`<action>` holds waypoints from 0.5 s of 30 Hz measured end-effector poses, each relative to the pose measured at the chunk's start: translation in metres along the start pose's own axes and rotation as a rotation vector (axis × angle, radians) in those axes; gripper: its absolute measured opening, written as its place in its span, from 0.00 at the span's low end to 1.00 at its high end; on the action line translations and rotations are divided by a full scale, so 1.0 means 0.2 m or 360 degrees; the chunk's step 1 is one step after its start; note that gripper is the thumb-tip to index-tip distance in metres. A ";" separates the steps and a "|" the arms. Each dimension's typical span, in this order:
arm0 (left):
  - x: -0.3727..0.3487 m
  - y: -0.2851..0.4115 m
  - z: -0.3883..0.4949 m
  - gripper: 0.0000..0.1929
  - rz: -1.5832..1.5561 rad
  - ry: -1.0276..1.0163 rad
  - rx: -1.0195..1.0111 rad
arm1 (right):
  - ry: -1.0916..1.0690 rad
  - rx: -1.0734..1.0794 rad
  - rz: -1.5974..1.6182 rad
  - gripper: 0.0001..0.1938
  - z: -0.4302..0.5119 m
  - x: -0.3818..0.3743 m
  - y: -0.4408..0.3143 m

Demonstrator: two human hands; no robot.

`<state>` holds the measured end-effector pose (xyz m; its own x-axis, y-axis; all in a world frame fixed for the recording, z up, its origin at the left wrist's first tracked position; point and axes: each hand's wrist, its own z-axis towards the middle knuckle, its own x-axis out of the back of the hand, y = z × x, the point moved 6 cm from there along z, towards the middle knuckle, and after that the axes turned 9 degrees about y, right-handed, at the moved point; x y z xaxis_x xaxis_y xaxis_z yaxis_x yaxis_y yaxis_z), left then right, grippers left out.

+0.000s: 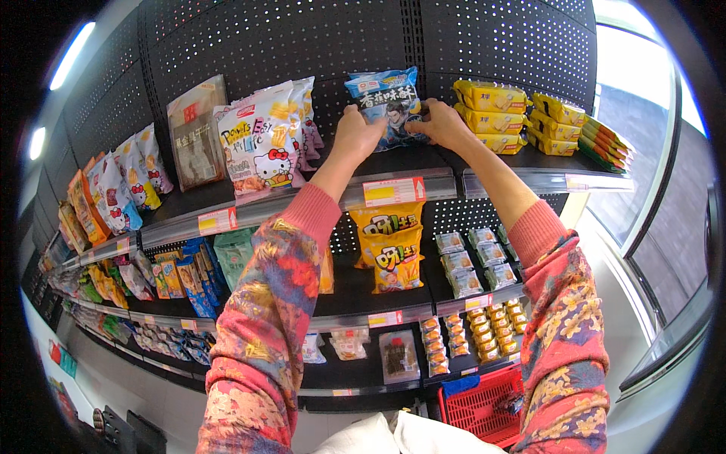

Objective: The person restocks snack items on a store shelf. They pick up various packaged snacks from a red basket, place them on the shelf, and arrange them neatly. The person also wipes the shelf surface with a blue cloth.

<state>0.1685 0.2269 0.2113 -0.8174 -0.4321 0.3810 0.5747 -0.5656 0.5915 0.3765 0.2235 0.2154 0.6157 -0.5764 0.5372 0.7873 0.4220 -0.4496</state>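
On the top shelf stands a blue snack bag (391, 108) with a printed cartoon figure, near the perforated back panel. My left hand (363, 130) grips its left side, the thumb across the front. At its right side is my right hand (439, 122), fingers closed on the edge. The bag is upright between both hands, and its lower part reaches the shelf surface. Pink and white Hello Kitty snack bags (261, 142) stand to the left of my left hand. Right of my right hand, yellow cracker packs (493, 116) lie in a stack.
The top shelf's front edge (408, 190) carries price tags. Yellow snack bags (394, 249) and small wrapped packs (459, 264) sit on the shelf below. A red shopping basket (482, 403) is low at the right, near my body. A glass door or window (635, 130) borders the shelving.
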 end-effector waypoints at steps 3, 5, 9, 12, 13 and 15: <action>0.00 0.00 -0.02 0.45 0.0006 0.0017 -0.0009 | 0.0014 -0.0009 0.0024 0.33 0.00 -0.01 0.01; 0.01 0.02 -0.03 0.45 -0.0026 0.0080 -0.0065 | 0.0017 -0.0026 0.0003 0.32 -0.01 -0.01 0.00; 0.00 0.02 0.00 0.44 0.0161 0.0046 -0.0070 | 0.0011 -0.0091 -0.0101 0.33 -0.03 0.00 -0.03; -0.01 0.01 0.00 0.46 0.0146 -0.0015 -0.0019 | 0.0024 -0.0068 -0.0211 0.35 -0.05 0.02 -0.05; -0.01 0.00 0.00 0.47 0.0151 -0.0037 0.0015 | 0.0033 -0.0041 -0.0242 0.35 -0.05 0.03 -0.06; 0.00 0.00 -0.01 0.48 0.0191 -0.0027 0.0024 | 0.0062 -0.0011 -0.0236 0.36 -0.05 0.04 -0.06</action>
<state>0.1686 0.2256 0.2098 -0.7432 -0.4843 0.4616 0.6681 -0.4998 0.5512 0.3709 0.2062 0.2179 0.4910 -0.6587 0.5702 0.8691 0.3255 -0.3724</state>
